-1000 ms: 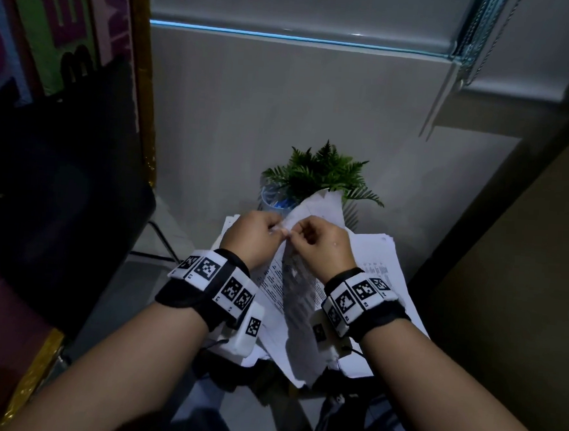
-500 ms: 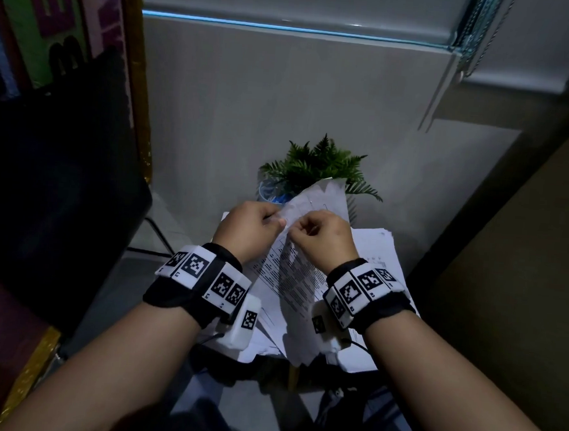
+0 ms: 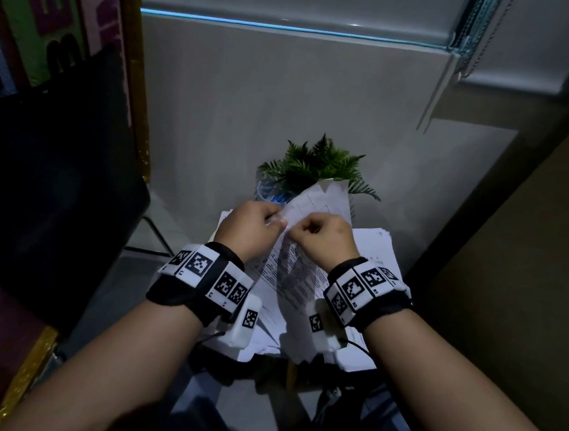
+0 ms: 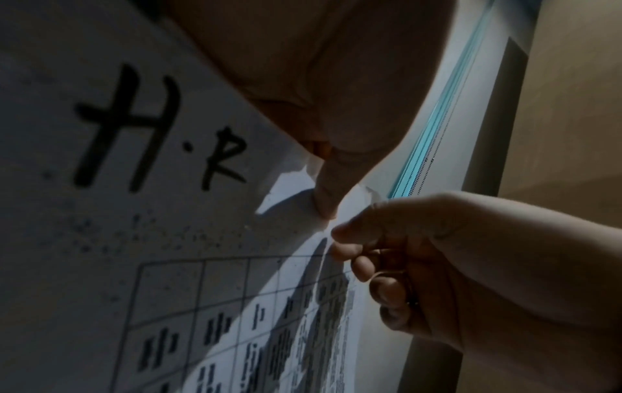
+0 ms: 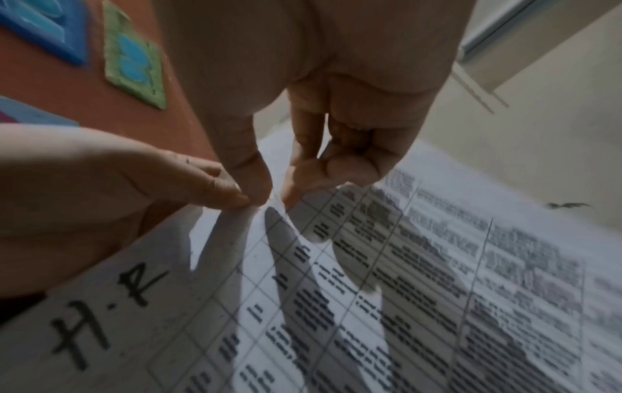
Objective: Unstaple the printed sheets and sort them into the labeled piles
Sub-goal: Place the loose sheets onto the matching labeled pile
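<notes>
I hold up a set of printed sheets (image 3: 292, 269) with a table grid and a handwritten "H.R" (image 4: 158, 133) at the top. My left hand (image 3: 252, 228) pinches the top edge of the sheets (image 4: 235, 239) between thumb and fingers. My right hand (image 3: 325, 238) pinches the same top corner of the printed sheets (image 5: 403, 292) just beside it, thumb and forefinger together. The two hands almost touch. The staple itself is too small to make out.
More white sheets (image 3: 375, 252) lie in piles on a small surface below my hands. A green fern in a pot (image 3: 316, 167) stands behind them against the grey wall. A black chair (image 3: 53, 179) is at the left.
Both hands stay pinched at the top corner of the sheets. The sheets have lifted slightly and the hands have shifted a little upward in view.
</notes>
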The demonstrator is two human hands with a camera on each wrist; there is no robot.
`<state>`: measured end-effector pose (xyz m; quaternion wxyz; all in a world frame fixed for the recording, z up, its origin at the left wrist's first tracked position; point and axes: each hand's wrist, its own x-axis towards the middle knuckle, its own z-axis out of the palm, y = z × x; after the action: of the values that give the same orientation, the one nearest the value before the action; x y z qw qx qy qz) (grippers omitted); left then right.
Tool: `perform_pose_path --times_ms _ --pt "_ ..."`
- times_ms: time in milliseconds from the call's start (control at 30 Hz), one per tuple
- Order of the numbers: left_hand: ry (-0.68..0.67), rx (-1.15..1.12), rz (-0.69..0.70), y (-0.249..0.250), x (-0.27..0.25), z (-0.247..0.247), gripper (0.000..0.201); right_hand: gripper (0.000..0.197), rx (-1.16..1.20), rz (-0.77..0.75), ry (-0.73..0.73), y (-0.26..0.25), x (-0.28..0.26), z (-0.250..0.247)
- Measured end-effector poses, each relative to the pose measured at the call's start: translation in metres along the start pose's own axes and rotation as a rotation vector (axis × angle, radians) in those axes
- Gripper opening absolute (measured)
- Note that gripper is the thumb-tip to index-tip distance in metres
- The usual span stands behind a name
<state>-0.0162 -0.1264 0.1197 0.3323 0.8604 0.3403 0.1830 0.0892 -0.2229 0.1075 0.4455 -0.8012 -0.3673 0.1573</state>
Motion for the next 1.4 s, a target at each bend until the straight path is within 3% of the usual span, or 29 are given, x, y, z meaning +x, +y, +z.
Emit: perform_pose_path --times_ms 267,500,633,700,800,867,1033,1200,1400 --pt "0.047 0.011 0.005 -0.002 0.003 -0.004 0.03 0.009 0.088 -0.027 -0.098 -0.004 -0.005 -0.008" --pt "-0.002 0.022 0.043 0.0 -0.002 -0.002 0.021 0.009 0.108 0.035 0.017 -0.005 -0.001 -0.005" --pt "0.002 -0.046 0.03 -0.002 0.0 -0.001 0.028 0.004 0.161 0.052 0.035 -0.006 -0.002 -0.002" --pt "0.013 -0.113 -0.009 -0.005 0.002 0.0 0.028 0.006 0.134 0.024 0.074 -0.004 -0.004 0.004" --pt "0.043 -0.169 -0.012 -0.004 0.0 0.001 0.018 0.005 -0.007 0.016 -0.019 0.002 -0.009 0.012" --pt "0.043 -0.16 0.004 -0.001 -0.001 0.0 0.022 0.006 -0.054 0.014 -0.042 0.001 -0.012 0.01" --pt "0.023 -0.094 0.036 -0.002 -0.002 -0.003 0.032 0.014 0.203 0.091 0.104 -0.009 -0.007 -0.008" --pt "0.027 -0.104 0.063 -0.003 -0.003 0.001 0.031 0.009 0.143 0.144 -0.013 -0.013 -0.001 -0.01" --pt "0.008 -0.203 0.072 0.001 -0.004 0.0 0.024 0.026 0.166 0.137 -0.029 -0.008 -0.004 -0.002"
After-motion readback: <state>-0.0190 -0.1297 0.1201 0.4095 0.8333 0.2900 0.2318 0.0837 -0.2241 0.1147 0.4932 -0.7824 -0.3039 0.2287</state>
